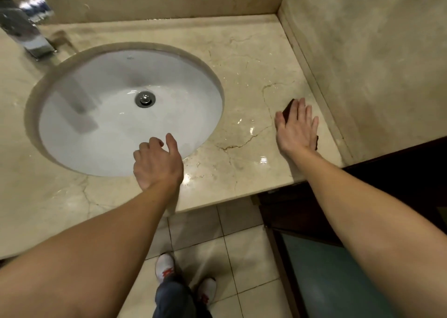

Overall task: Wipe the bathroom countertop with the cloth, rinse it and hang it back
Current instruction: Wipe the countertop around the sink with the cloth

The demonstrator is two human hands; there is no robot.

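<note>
A beige marble countertop (242, 59) surrounds a white oval sink (183, 85). My right hand (298, 129) lies flat, fingers spread, pressing a dark brown cloth (289, 108) onto the counter near the right wall; only the cloth's corners show past the hand. My left hand (157, 163) hovers over the sink's front rim with fingers loosely curled and nothing in it. The counter around the right hand looks wet and shiny.
A chrome faucet (29, 34) juts out at the far left above the sink. A metal drain (144, 99) sits in the basin. Marble walls close the back and right. Below are a tiled floor (242, 257), my shoes and a dark cabinet (302, 211).
</note>
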